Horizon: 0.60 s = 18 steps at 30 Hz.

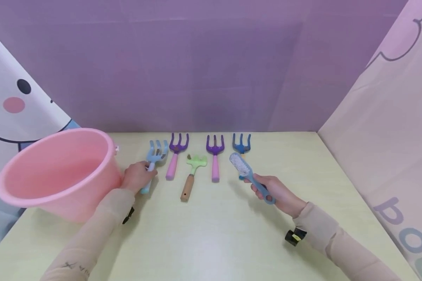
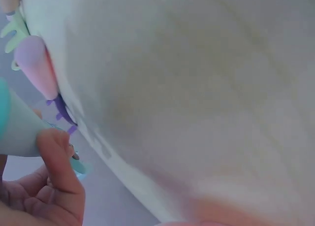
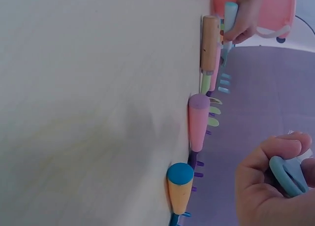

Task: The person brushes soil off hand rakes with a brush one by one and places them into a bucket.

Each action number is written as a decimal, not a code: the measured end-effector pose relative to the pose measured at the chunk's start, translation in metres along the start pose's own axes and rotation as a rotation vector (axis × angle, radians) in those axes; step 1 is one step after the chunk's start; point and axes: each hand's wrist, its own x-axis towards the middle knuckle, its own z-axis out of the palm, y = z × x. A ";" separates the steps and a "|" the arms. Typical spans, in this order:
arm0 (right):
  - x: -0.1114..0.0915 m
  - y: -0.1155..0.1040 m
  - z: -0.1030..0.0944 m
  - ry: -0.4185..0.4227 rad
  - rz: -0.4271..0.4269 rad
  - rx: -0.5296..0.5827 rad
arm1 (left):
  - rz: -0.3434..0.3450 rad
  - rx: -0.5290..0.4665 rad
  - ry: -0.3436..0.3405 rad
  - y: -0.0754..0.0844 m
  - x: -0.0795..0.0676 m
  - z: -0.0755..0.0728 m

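My left hand pinches the pale blue handle of a small garden hand fork, beside the pink bucket. Brown bits cling to its tines. In the left wrist view the thumb and fingers close round that handle. My right hand grips a blue scrubbing brush by its handle, with the white bristles facing up. The brush is held over the table in front of a blue hand fork and partly hides its handle. In the right wrist view the fingers curl round the brush handle.
A large pink bucket stands at the left. Two purple hand forks with pink handles, one left and one right, lie near the back wall. Between them is a green hand rake with a wooden handle.
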 end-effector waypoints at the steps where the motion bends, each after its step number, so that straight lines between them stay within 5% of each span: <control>1: 0.000 -0.001 0.000 0.002 -0.007 -0.006 | 0.026 0.003 0.013 0.001 -0.001 -0.001; 18: 0.011 -0.014 0.023 0.093 -0.107 -0.110 | 0.245 -0.030 0.054 0.046 -0.031 0.005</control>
